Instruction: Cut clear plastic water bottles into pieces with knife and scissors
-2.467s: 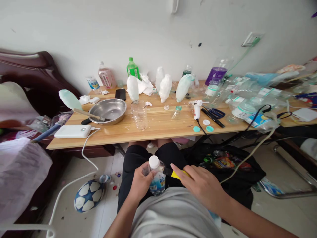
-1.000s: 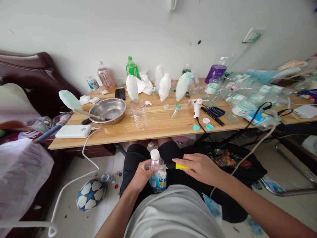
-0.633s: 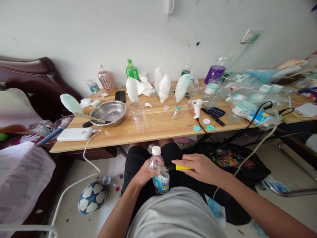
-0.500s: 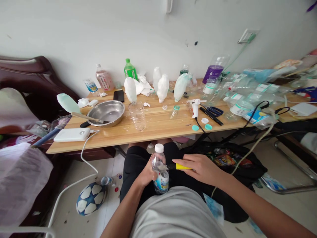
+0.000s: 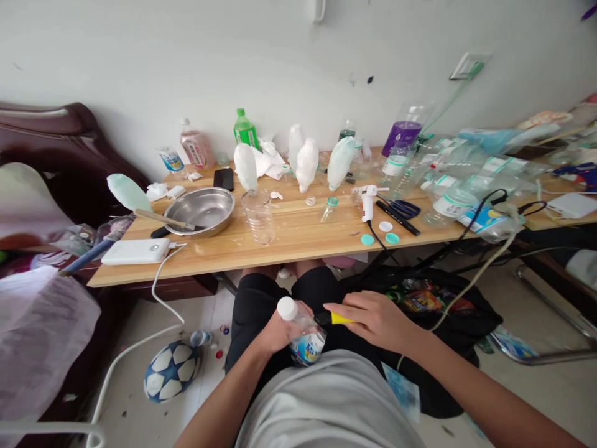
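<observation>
A clear plastic bottle (image 5: 308,350) with a white cap and a blue label is tilted to the left above my lap. My left hand (image 5: 276,330) is wrapped round its upper part. From the right, my right hand (image 5: 373,318) grips a knife (image 5: 341,318) with a yellow and black handle. The knife's front end meets the bottle's side below the shoulder, and its blade is hidden or lost in the clear plastic.
On the wooden table (image 5: 209,261) ahead stand a metal bowl (image 5: 200,211), a cut clear bottle (image 5: 259,218), a white glue gun (image 5: 368,202), a power bank (image 5: 136,251) and several bottles. A ball (image 5: 171,372) lies on the floor; a black bag (image 5: 448,348) is at right.
The bottle has tipped, its cap moving left and toward me. My left hand has turned with it. The knife has stayed close to the bottle's side, shifting only slightly.
</observation>
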### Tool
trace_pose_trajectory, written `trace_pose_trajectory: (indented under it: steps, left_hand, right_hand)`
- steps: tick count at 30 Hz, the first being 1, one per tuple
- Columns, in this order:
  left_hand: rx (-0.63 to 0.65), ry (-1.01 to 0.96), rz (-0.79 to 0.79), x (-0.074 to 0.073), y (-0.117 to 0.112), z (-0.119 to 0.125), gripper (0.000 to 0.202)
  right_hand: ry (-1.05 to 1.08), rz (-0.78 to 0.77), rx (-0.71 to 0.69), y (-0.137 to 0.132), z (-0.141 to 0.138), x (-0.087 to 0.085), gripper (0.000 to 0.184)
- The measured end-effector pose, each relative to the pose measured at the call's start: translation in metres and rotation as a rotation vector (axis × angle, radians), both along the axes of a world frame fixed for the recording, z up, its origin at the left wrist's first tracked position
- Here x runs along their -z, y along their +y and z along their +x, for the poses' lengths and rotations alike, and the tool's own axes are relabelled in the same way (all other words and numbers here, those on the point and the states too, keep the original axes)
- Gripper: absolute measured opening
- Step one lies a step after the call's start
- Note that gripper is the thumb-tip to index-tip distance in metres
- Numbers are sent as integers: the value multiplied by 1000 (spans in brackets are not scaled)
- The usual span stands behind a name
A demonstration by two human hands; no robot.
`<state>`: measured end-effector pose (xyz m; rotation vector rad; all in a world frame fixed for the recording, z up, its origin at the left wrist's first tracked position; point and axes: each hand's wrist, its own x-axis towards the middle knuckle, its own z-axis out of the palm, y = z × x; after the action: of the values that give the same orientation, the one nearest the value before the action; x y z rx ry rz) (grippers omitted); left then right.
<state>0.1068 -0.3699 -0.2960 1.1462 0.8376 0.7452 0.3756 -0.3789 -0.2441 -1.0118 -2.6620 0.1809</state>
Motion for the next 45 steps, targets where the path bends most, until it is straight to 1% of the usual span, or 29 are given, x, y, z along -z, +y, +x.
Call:
trace_pose_trajectory:
  steps: [3,8,10,16,21,24,29,34,40,43,45]
  left_hand:
    - [16,12,13,0,0,2,35]
    - [71,-27,23,7,1,6,31]
    - [81,-32,24,5,2,6,31]
    - [105,-10,54,-7,1,7,26]
    - [120,-15,30,-6,0,7,27]
    - [134,2,57,-7,0,8,27]
    - [144,7,10,-8,1,9,28]
    - [167,-11,28,-5,3,10,26]
    - [175,-37,31,-11,1,12,24]
    - [202,-50,-7,-13,1,13,26]
    - [200,-50,-1,-14,1,14,26]
  right_hand:
    - [-17,11,9,4,1,-1,44]
    - [-45,-14,-57,11,-1,-4,46]
    - [-33,-14,-63,14,-3,-3,44]
    - [22,-21,-59,20,-5,3,42]
    - [58,-50,-72,24,-9,3,42]
    - [79,-44,-87,27,-12,6,42]
    - [116,-69,-82,28,-16,9,40]
    - [126,-45,-88,29,-16,8,40]
    - [122,-47,-41,23,-6,12,40]
    - [139,-49,-53,20,-7,10,41]
    - [133,-51,-56,19,-9,8,40]
